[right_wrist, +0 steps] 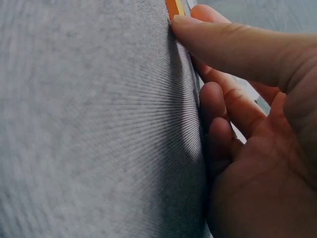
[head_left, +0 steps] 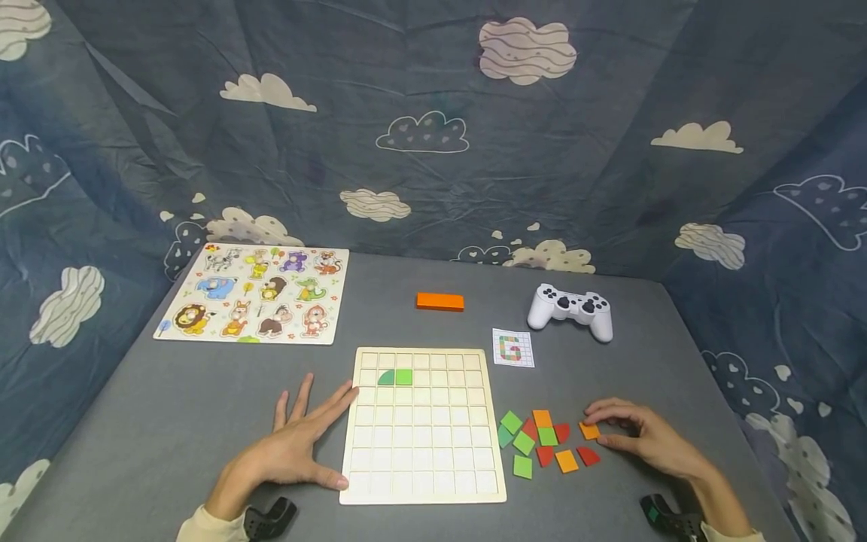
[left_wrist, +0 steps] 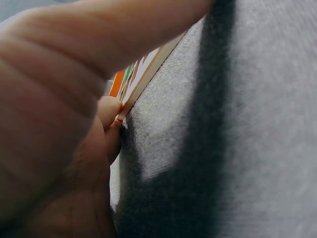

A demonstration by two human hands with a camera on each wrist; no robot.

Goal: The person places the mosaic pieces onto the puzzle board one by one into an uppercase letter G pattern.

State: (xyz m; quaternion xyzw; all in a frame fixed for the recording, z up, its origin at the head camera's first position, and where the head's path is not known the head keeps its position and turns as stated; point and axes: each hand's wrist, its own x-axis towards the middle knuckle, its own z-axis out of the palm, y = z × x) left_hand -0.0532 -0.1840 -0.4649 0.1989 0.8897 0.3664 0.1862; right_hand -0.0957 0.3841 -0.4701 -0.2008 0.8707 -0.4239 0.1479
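In the head view my left hand (head_left: 291, 448) lies with fingers spread along the left edge of a wooden grid board (head_left: 420, 488), fingertips and thumb touching its side. A teal quarter-circle tile (head_left: 387, 378) and a green square tile (head_left: 403, 377) sit side by side in the board's second row. My right hand (head_left: 643, 436) pinches an orange square tile (head_left: 589, 430) between thumb and fingers at the table surface. The right wrist view shows that orange tile's edge (right_wrist: 173, 9) against the thumb tip. Beside it lies a red quarter-circle tile (head_left: 588, 456).
Several loose green, orange, red and teal tiles (head_left: 523, 467) lie right of the board. A small pattern card (head_left: 512, 348) lies above them. Farther back are an orange block (head_left: 440, 302), a white game controller (head_left: 570, 310) and an animal puzzle board (head_left: 252, 293). Cloud-printed cloth surrounds the table.
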